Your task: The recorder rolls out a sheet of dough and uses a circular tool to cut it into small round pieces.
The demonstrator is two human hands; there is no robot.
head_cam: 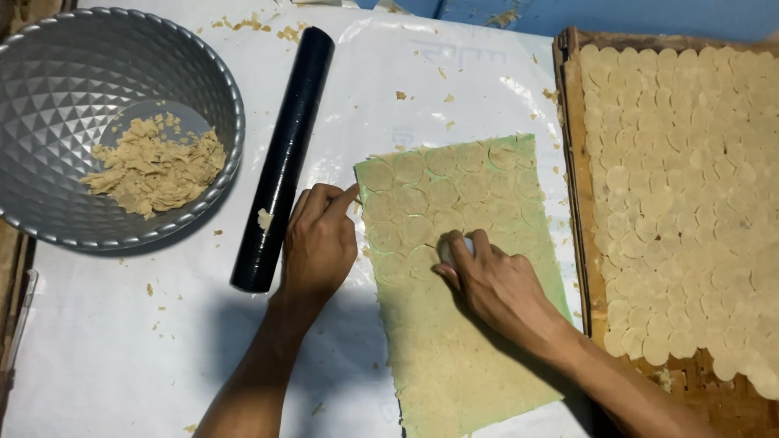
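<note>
While the right hand (495,284) presses down, its fingers curl over a small round cutter (451,250), pale and mostly hidden, so the grip is closed around that cutter. The cutter sits on the dough sheet (454,324), at the lower edge of the rows of circles already stamped. The left hand (319,243) lies flat on the bench, fingers together and pointing up-right, index fingertip touching the sheet's top-left corner; it holds nothing (just pinning the edge).

The dough sheet is a thin greenish-tan rectangle, tilted slightly, running from mid-frame to the bottom edge. Its upper half is covered in stamped circles; the lower half is uncut.

Just left of the left hand lies a black rolling pin (284,158), angled, with a scrap of dough stuck near its lower end. Farther left is a grey faceted plastic basin (203,73) holding a heap of dough scraps (154,166).

To the right of the sheet, close beside it, sits a wooden tray (578,203) packed with overlapping dough discs (690,203).

The bench (122,341) is covered in white plastic sheeting, with crumbs scattered mostly near the top.
</note>
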